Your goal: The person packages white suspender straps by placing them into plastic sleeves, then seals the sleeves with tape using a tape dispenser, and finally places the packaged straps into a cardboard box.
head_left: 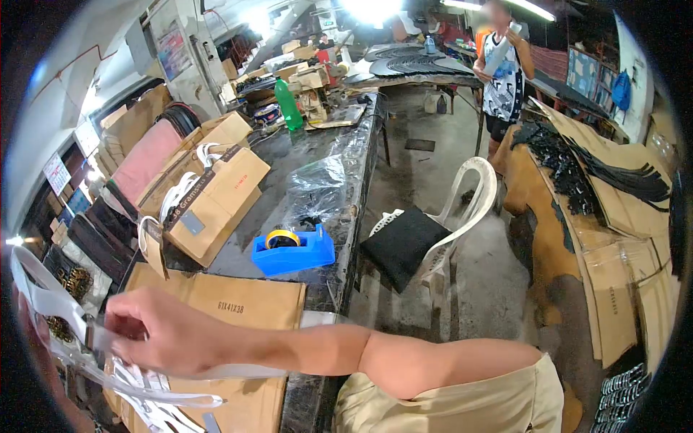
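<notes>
My right hand reaches across to the left and pinches a long white strap near a small dark buckle. The strap loops up to the left edge, and more white straps lie under the hand on a flat cardboard box marked 61X41X38. A blurred reddish shape at the lower left edge may be my left hand beside the strap; its grip is unclear.
A blue tape dispenser sits just beyond the flat box on the long workbench. Open cartons, a green bottle and plastic sheeting lie farther along. A white chair stands in the aisle. A person stands at the back.
</notes>
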A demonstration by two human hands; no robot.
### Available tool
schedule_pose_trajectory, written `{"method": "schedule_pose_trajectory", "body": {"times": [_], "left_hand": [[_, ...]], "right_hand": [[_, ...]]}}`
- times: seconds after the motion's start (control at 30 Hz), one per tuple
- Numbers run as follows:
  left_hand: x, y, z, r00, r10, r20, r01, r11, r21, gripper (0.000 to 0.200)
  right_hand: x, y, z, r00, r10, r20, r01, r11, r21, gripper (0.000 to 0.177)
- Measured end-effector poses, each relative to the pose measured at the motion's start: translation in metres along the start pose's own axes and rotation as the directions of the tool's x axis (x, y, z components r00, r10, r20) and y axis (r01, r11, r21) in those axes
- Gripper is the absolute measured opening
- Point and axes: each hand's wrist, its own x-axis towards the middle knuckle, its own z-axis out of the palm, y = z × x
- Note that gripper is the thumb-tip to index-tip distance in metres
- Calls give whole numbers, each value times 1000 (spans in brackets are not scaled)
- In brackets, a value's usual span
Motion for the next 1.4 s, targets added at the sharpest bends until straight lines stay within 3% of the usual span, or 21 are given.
{"method": "schedule_pose_trajectory", "body": {"times": [0.07, 0.1, 0.2, 0.3, 0.4, 0.5, 0.6, 0.67, 0.77, 0.9, 1.0, 1.17, 1.27, 1.4], "left_hand": [[4, -3, -2, 1000, -4, 26, 4, 1000, 22, 27], [6, -3, -5, 999, 2, 38, -3, 999, 36, 26], [-1, -2, -13, 998, -2, 66, -1, 999, 52, 26], [2, -1, -19, 996, -15, 93, 9, 998, 64, 26], [-6, 4, -19, 993, -29, 118, 21, 998, 64, 25], [-10, 10, -12, 986, -53, 158, 45, 998, 54, 25], [-14, 20, -13, 974, -68, 214, 62, 998, 32, 24], [-18, 25, -14, 963, -73, 258, 69, 997, 24, 23], [-27, 27, -6, 998, -65, -10, 66, 993, 96, 22], [-30, 35, -1, 992, -77, 104, 66, 992, 107, 20], [-24, 33, -16, 991, -51, 121, 36, 992, 122, 19], [-21, 30, -25, 996, -70, 52, 58, 977, 205, 22], [-16, 12, -40, 998, -57, 31, 47, 964, 261, 29], [-16, -7, -74, 999, -40, -15, 42, 922, 385, 38]], "right_hand": [[7, -1, 0, 994, 75, -85, -80, 995, -52, 15], [9, 3, -1, 995, 1, -102, -19, 984, -175, 17], [10, 10, 3, 962, -234, -138, 224, 971, -87, 20], [13, 4, -3, 994, -1, -109, -19, 984, -180, 21], [9, 5, 0, 996, -87, -32, 77, 969, -236, 19], [6, 2, 6, 998, 43, -40, -41, 998, 42, 16], [11, 9, 12, 996, -39, -80, 44, 996, 72, 14], [11, 7, 14, 998, 0, -67, 8, 994, 106, 14], [12, 12, 19, 999, -12, -45, 17, 994, 109, 11], [18, 7, 24, 996, -75, -37, 76, 997, 22, 12], [23, 8, 29, 975, -203, -96, 202, 979, -14, 14], [14, -10, 18, 981, 34, 190, -38, 999, 19, 16], [13, -3, 22, 977, -44, 206, 14, 989, 146, 16], [12, -7, 21, 991, 18, 133, -29, 996, 83, 16]]}}
